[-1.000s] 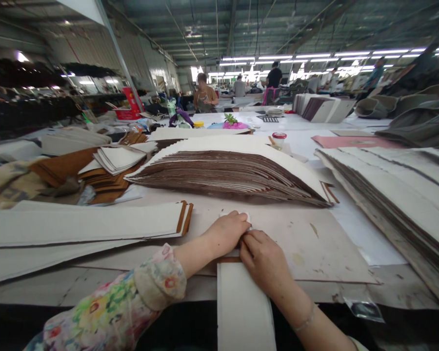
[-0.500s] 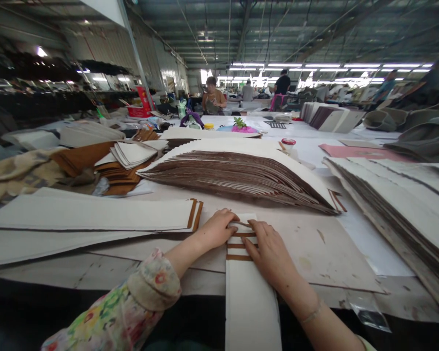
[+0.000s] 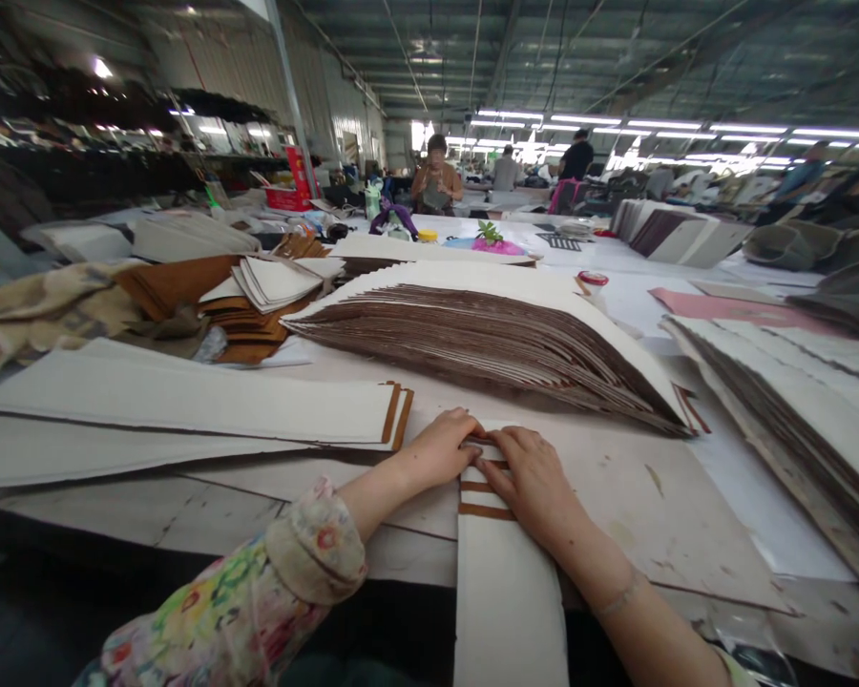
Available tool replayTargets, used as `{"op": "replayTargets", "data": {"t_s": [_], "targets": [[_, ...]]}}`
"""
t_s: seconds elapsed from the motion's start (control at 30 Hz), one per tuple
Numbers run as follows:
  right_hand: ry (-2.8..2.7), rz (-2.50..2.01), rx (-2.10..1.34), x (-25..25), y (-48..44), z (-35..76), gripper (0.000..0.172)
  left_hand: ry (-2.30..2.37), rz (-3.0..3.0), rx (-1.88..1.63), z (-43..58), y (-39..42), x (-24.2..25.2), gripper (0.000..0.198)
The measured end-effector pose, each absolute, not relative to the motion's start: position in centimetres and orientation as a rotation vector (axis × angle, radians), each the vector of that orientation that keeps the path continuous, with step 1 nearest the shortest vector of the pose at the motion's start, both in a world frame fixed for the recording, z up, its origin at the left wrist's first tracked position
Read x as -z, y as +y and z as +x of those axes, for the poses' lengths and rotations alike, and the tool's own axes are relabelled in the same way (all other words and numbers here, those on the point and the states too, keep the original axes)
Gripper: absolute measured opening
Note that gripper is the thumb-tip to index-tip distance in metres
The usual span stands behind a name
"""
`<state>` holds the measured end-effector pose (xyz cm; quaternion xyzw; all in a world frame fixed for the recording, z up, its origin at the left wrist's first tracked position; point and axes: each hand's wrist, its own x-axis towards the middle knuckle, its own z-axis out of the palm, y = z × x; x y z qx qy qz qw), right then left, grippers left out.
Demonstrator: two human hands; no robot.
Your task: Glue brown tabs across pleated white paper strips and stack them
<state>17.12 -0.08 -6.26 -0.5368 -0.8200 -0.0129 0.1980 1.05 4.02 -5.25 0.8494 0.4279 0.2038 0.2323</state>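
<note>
Several long white strips with brown end edges [image 3: 505,582] lie stacked in front of me, reaching over the near table edge. My left hand [image 3: 440,448] rests on the far end of the strips from the left, its fingers curled down and pinching the top edge. From the right, my right hand [image 3: 536,477] presses on the same end with bent fingers that touch the left hand's fingertips. The staggered brown edges [image 3: 483,498] show just below my fingers.
A large fanned pile of white and brown sheets [image 3: 501,329] lies beyond my hands. Long white strips [image 3: 186,405] lie at the left, another thick pile [image 3: 794,382] at the right. Brown and white pieces [image 3: 258,296] sit further left. People stand at the far tables.
The strip ends have fanned out under my fingers, so staggered brown edges now show. Both hands have shifted slightly along the strips' far end. My view has drifted.
</note>
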Motion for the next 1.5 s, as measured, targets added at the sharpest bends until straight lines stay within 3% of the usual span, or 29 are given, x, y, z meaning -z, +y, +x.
{"op": "replayTargets", "data": {"t_s": [0.37,0.87,1.1,1.3,1.5], "targets": [[-2.338,-1.477,0.057,5.8,-0.2,17.0,0.02,1.161,2.4,-0.479,1.2,3.6,4.4,0.008],[-2.398,-1.574,0.253,4.5,-1.2,16.3,0.019,1.251,2.751,-0.256,-0.8,0.5,4.8,0.031],[-2.365,-1.536,0.256,4.7,-1.4,16.5,0.02,1.307,2.803,0.015,-0.8,0.0,2.5,0.027],[-2.313,-1.517,0.259,4.9,-1.7,16.8,0.02,1.321,2.817,0.039,2.8,3.0,-0.5,0.024],[-2.262,-1.513,0.245,5.0,-1.8,17.0,0.021,1.297,2.736,0.081,5.2,6.8,0.5,0.021]]}}
